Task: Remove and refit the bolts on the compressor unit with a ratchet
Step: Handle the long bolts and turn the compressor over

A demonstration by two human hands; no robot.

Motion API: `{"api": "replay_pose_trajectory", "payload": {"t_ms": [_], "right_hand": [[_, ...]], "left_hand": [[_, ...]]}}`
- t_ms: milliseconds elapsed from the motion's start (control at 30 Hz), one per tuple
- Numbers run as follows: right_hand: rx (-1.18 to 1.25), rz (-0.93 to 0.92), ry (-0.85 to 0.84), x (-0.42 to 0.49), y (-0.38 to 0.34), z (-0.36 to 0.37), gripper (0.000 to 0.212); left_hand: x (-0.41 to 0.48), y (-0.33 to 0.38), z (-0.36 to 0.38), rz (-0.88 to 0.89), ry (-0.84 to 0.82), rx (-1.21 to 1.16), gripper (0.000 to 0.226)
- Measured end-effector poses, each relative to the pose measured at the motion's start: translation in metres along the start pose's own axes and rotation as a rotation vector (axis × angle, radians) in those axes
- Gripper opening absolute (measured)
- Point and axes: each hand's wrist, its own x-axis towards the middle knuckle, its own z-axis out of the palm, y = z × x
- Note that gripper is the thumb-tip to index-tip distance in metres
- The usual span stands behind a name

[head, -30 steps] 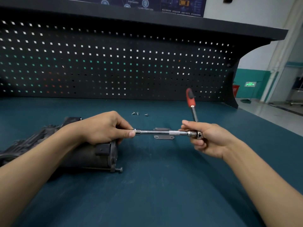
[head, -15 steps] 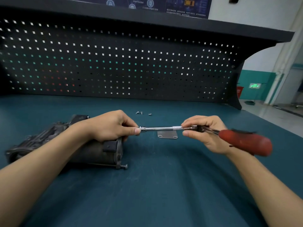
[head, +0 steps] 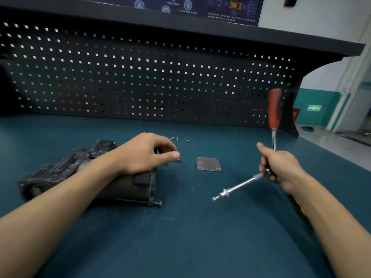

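The dark compressor unit (head: 66, 173) lies on its side at the left of the teal bench, one long bolt (head: 158, 203) sticking out of its near corner. My left hand (head: 146, 153) hovers over its right end, fingers loosely curled, holding nothing. A small bolt (head: 178, 160) lies on the bench just past my thumb. My right hand (head: 279, 165) grips the ratchet (head: 273, 125) at its head; the red handle points up and the silver extension bar (head: 237, 187) slants down to the left, its tip free.
A flat metal cover plate (head: 208, 164) lies between my hands. Three loose bolts (head: 176, 139) sit farther back. A black pegboard (head: 140, 77) walls the bench's rear. The bench's right edge (head: 341, 155) drops to the floor. Something yellow (head: 300, 206) peeks from under my right forearm.
My left hand let go of the extension bar's tip and drew back over the compressor. My right hand swung the ratchet so the handle points up and the bar slants down-left.
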Motion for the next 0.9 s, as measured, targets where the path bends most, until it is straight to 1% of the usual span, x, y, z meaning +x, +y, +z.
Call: {"api": "replay_pose_trajectory", "payload": {"t_ms": [67, 167, 233, 300, 367, 433, 533, 767, 833, 900], "right_hand": [[-0.098, 0.083, -0.106, -0.002, 0.003, 0.002, 0.047], [-0.238, 0.122, -0.191, -0.003, 0.006, -0.001, 0.046], [-0.360, 0.100, -0.207, -0.003, 0.007, -0.005, 0.046], [-0.465, 0.064, -0.227, -0.004, 0.009, -0.005, 0.048], [-0.515, 0.026, -0.238, -0.003, 0.011, -0.004, 0.053], [-0.556, -0.029, -0.239, -0.001, 0.013, -0.001, 0.057], [-0.677, -0.113, -0.206, 0.002, 0.013, 0.002, 0.058], [-0.930, -0.166, -0.111, 0.000, 0.005, -0.003, 0.047], [-0.939, -0.215, -0.035, -0.006, -0.002, -0.005, 0.039], [-0.885, -0.312, 0.024, -0.019, -0.010, 0.002, 0.033]], "left_hand": [[-0.004, -0.003, 0.001, 0.033, 0.173, 0.040, 0.017], [-0.010, -0.002, 0.002, 0.036, 0.403, 0.080, 0.024], [-0.014, 0.000, 0.001, 0.011, 0.490, 0.078, 0.030], [-0.018, -0.001, -0.001, -0.015, 0.541, 0.112, 0.025], [-0.021, -0.005, -0.002, -0.037, 0.555, 0.201, 0.018], [-0.024, -0.007, -0.003, -0.059, 0.541, 0.288, 0.017], [-0.024, -0.006, -0.004, -0.084, 0.512, 0.350, 0.016], [-0.027, -0.009, -0.015, -0.209, 0.449, 0.384, 0.016], [-0.028, -0.015, -0.023, -0.267, 0.427, 0.406, 0.018], [-0.030, -0.024, -0.032, -0.352, 0.407, 0.415, 0.019]]}}
